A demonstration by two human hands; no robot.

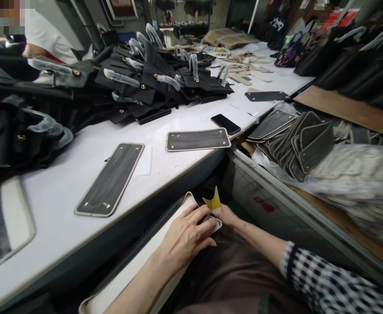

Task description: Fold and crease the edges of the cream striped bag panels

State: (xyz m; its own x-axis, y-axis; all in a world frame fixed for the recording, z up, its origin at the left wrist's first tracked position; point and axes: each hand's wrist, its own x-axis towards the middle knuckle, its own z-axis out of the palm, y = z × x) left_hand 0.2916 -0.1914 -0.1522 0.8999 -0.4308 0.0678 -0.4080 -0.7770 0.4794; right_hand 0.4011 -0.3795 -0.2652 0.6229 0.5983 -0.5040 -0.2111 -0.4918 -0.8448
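My left hand (185, 237) lies flat with fingers spread on the end of a long cream-edged panel (135, 270) that rests on my lap, below the table's edge. My right hand (226, 216) is closed on a small yellow card-like piece (213, 201) held at the panel's rounded far corner. My right forearm wears a black-and-white checked sleeve (322, 279). On the white table (63, 196) lie two similar dark panels with cream borders, one to the left (111, 178) and one further right (197, 139).
A black phone (225, 124) lies near the table's edge. Black bag parts with wrapped handles (159, 83) are heaped at the back, more at the left. A stack of dark panels (298, 141) sits in a bin at right. A person in white (47, 37) stands far left.
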